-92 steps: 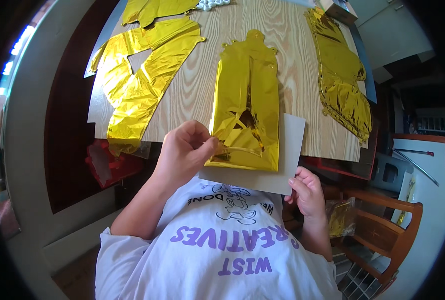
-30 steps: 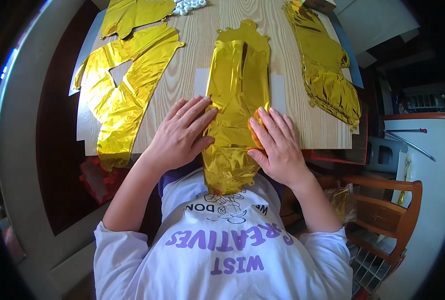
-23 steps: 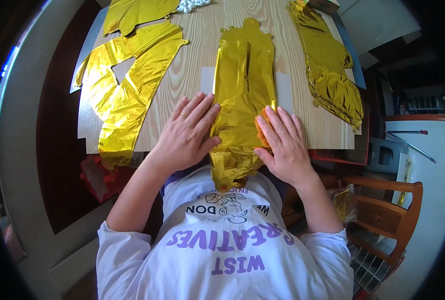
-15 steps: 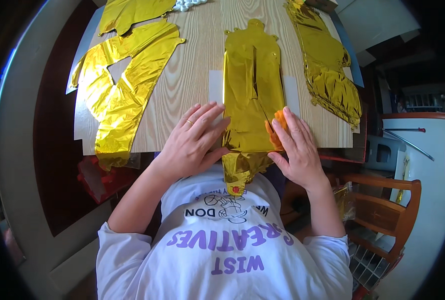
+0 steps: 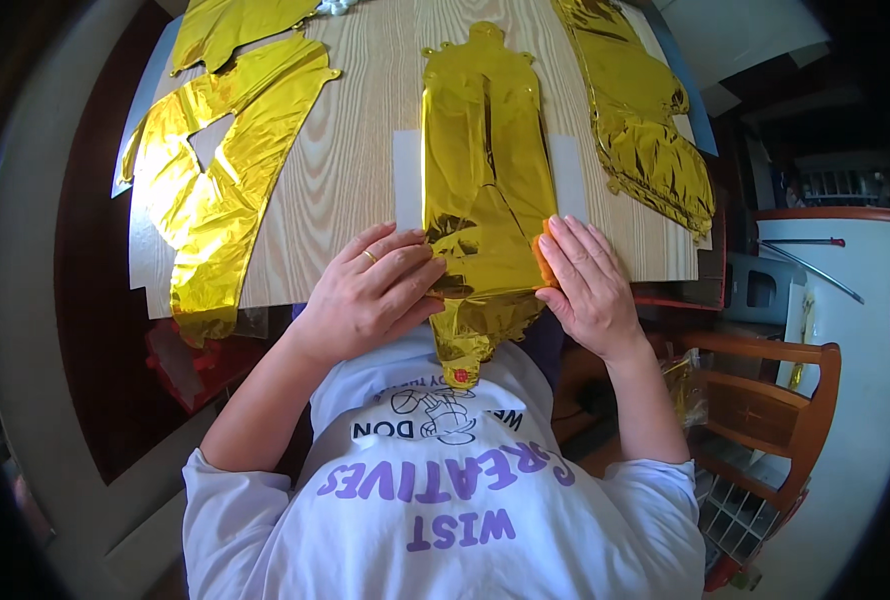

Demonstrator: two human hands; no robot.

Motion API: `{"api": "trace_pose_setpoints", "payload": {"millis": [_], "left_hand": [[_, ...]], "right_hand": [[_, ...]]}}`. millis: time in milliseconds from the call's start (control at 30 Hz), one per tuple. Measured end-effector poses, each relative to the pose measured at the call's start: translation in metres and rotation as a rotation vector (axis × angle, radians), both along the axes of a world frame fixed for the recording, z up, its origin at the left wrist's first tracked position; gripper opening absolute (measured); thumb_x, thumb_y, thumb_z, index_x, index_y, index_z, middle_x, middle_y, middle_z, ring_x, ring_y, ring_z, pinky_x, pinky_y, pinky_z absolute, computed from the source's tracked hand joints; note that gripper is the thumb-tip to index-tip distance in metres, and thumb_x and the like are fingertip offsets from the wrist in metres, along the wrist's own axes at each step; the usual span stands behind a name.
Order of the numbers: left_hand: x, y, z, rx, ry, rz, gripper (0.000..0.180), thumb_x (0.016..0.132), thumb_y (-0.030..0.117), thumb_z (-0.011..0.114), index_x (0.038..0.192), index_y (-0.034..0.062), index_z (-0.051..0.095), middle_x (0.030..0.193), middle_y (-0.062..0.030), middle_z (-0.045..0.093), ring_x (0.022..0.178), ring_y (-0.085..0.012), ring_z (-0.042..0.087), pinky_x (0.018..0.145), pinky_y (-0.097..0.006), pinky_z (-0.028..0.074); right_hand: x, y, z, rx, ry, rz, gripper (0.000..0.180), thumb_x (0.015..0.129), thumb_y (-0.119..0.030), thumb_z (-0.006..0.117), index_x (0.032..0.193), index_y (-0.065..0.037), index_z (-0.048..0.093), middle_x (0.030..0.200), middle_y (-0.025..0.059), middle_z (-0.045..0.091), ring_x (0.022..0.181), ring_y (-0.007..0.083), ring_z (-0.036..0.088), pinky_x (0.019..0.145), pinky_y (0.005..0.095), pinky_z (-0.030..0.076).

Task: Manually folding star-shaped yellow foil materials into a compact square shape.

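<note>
A flat gold foil balloon (image 5: 485, 130) lies lengthwise at the middle of the table, creased along its centre, its narrow near end hanging over the front edge against my shirt. My left hand (image 5: 375, 285) rests on the balloon's left edge, fingers stretched and slightly apart, a ring on one of them. On the opposite edge, my right hand (image 5: 593, 285) has its fingers laid over a soft orange pad (image 5: 545, 260) and its thumb close beside it. Most of the pad is hidden under those fingers, so I cannot tell its exact kind.
More gold foil pieces lie at the table's left (image 5: 230, 175) and right (image 5: 645, 130). White strips (image 5: 567, 170) show beside the middle balloon. Small white objects (image 5: 337, 6) are at the far edge. A wooden chair (image 5: 765, 400) stands right of me, with a red item (image 5: 180, 365) below the table's left side.
The whole view has shifted slightly. My left hand has slid a little nearer along the balloon's edge. The orange pad has moved slightly right and nearer under my right hand, and less of it shows.
</note>
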State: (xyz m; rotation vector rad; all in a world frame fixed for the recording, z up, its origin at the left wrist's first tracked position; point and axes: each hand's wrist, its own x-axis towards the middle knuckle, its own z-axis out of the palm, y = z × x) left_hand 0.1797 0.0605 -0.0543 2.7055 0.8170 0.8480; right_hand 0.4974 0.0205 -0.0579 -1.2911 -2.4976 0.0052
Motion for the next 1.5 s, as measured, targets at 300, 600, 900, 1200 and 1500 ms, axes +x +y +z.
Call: {"api": "trace_pose_setpoints", "payload": {"millis": [300,600,900,1200,1500], "left_hand": [[0.004,-0.006,-0.009,0.060,0.002,0.028,0.040,0.078,0.023,0.082,0.111,0.0039,0.071,0.116,-0.0099,0.065,0.116,-0.0280,0.065,0.099,-0.043,0.054],[0.004,-0.005,-0.014,0.134,0.009,0.022,0.042,0.074,0.018,0.085,0.111,0.0036,0.073,0.113,-0.0102,0.068,0.113,-0.0282,0.068,0.097,-0.042,0.056],[0.007,-0.008,-0.016,0.198,0.021,0.062,0.039,0.073,0.015,0.085,0.109,0.0037,0.074,0.111,-0.0096,0.070,0.111,-0.0269,0.069,0.092,-0.040,0.057],[0.009,-0.008,-0.016,0.188,-0.001,0.065,0.036,0.073,0.011,0.082,0.108,0.0042,0.074,0.111,-0.0097,0.070,0.111,-0.0268,0.069,0.092,-0.040,0.056],[0.011,-0.014,-0.014,0.146,-0.015,0.109,0.036,0.074,0.009,0.079,0.110,0.0049,0.075,0.114,-0.0105,0.070,0.112,-0.0273,0.069,0.094,-0.039,0.055]], "right_hand": [[0.006,-0.001,-0.006,0.043,0.025,0.022,0.060,0.094,-0.032,0.068,0.145,-0.004,0.053,0.149,0.0210,0.049,0.135,0.0386,0.050,0.114,0.0494,0.040],[0.005,-0.006,-0.010,0.105,-0.035,-0.005,0.054,0.093,-0.023,0.069,0.142,-0.005,0.057,0.139,0.0197,0.054,0.131,0.0386,0.053,0.112,0.0503,0.043],[0.003,-0.009,-0.009,0.224,-0.122,0.000,0.039,0.099,-0.015,0.058,0.136,-0.004,0.062,0.132,0.0234,0.061,0.123,0.0412,0.060,0.106,0.0511,0.049],[0.006,-0.006,-0.003,0.199,-0.093,0.029,0.035,0.098,-0.017,0.060,0.130,-0.003,0.065,0.129,0.0230,0.063,0.121,0.0398,0.062,0.104,0.0500,0.051],[0.009,-0.008,-0.010,0.283,-0.032,0.045,0.026,0.096,-0.016,0.065,0.118,-0.003,0.066,0.125,0.0213,0.066,0.118,0.0375,0.064,0.103,0.0485,0.052]]}}
